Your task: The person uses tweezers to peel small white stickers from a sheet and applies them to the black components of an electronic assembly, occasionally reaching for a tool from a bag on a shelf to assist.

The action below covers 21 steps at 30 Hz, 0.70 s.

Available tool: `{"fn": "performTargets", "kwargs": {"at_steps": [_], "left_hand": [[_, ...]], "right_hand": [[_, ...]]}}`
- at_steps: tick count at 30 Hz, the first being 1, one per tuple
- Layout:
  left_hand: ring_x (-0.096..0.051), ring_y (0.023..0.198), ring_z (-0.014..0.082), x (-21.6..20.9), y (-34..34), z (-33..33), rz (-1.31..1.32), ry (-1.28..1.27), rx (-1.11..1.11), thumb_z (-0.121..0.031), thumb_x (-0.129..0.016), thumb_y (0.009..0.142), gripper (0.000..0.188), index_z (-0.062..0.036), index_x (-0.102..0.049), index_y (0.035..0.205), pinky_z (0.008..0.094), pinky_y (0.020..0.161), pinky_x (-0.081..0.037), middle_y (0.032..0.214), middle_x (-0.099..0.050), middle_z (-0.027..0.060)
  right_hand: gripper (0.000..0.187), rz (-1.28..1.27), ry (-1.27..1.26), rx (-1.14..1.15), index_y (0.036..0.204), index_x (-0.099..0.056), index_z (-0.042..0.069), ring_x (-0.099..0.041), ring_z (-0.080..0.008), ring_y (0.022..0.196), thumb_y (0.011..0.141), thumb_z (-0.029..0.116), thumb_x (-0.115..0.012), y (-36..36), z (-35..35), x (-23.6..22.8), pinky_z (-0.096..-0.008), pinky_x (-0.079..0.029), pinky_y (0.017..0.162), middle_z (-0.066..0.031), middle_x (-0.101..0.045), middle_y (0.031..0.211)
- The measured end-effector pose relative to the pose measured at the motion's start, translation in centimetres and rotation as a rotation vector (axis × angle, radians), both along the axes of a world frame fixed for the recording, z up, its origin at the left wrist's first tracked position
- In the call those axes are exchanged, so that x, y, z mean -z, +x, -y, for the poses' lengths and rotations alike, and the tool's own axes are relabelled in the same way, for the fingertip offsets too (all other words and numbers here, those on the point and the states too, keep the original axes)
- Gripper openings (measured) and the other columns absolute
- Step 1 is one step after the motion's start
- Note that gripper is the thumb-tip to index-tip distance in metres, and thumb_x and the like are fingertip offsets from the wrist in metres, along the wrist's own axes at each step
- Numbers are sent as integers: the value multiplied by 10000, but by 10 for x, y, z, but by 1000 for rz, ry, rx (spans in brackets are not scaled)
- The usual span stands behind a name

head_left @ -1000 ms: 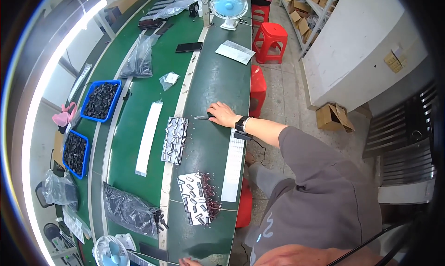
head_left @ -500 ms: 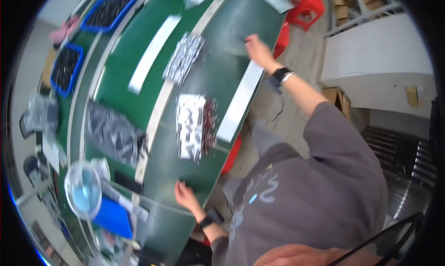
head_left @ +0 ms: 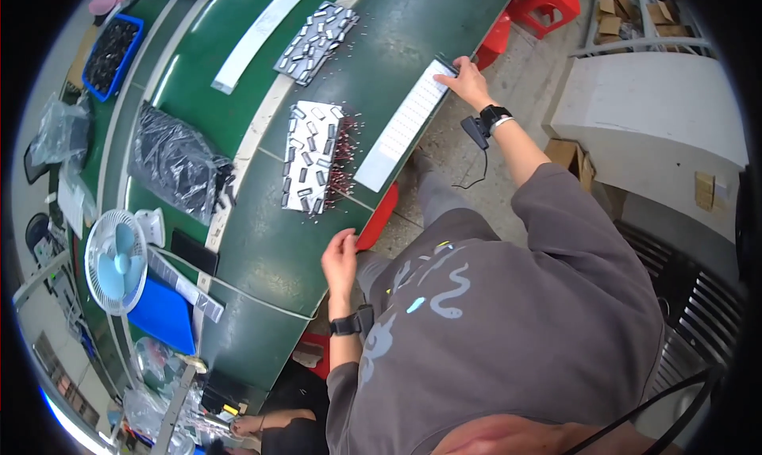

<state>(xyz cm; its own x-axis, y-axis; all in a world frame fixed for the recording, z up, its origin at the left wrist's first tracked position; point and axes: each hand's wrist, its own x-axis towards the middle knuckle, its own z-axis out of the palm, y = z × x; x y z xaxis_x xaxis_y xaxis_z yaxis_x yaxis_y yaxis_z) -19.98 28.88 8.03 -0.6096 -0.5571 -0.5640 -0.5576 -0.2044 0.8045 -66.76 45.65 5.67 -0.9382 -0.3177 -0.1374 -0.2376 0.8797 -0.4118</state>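
Observation:
A long white strip (head_left: 401,130) with rows of small holes lies along the near edge of the green table. My right hand (head_left: 467,82) grips its far-right end, thumb on top and fingers at the end edge, beside a narrow dark piece. My left hand (head_left: 340,261) hovers by the table's near edge, fingers loosely bent and apart, with nothing visible in it. Between the hands, farther in, sits a white block (head_left: 309,157) studded with small black parts whose reddish pins stick out. A similar grey stack (head_left: 317,42) of black-topped parts stands beyond it.
Another white strip (head_left: 266,30) lies deeper on the table. A plastic-wrapped dark bundle (head_left: 176,161), a fan (head_left: 117,262), a blue folder (head_left: 163,314) and a blue basket (head_left: 116,58) of black parts are at the left. Red stools (head_left: 548,7) stand by the edge. Another person's arm (head_left: 282,420) shows below.
My right hand has come back from beyond the strip onto its end and taken hold. My left hand has moved toward the near edge. The whole view has shifted.

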Motion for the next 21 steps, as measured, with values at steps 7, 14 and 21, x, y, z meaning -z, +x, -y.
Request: {"fn": "performTargets", "kwargs": {"at_steps": [7, 14, 21], "left_hand": [[-657, 764, 106, -6, -49, -17, -30, -133, 195, -171, -612, 1010, 219, -22, -726, 1121, 270, 716, -532, 918, -749, 59], [-695, 939, 245, -19, -60, -16, -5, -162, 256, -138, -620, 979, 218, -43, -717, 1150, 362, 846, -541, 1044, -730, 127], [-468, 1379, 381, -13, -111, -28, -253, -833, 582, -108, -648, 938, 495, -88, -558, 1424, 478, 1140, -388, 1496, -494, 204]], "right_hand": [[713, 102, 120, -58, 1251, -579, 15, -658, -353, 1098, 828, 557, -764, -11, -3, 7, -444, -514, 931, -204, -669, 1190], [639, -49, 11, 24, 1224, -582, 21, -666, -346, 1084, 848, 504, -765, 7, 0, 8, -439, -523, 912, -192, -678, 1169], [581, -9, -131, -10, 1234, -581, 48, -680, -347, 1035, 857, 443, -778, 22, 0, 18, -432, -541, 865, -179, -691, 1108]]}}
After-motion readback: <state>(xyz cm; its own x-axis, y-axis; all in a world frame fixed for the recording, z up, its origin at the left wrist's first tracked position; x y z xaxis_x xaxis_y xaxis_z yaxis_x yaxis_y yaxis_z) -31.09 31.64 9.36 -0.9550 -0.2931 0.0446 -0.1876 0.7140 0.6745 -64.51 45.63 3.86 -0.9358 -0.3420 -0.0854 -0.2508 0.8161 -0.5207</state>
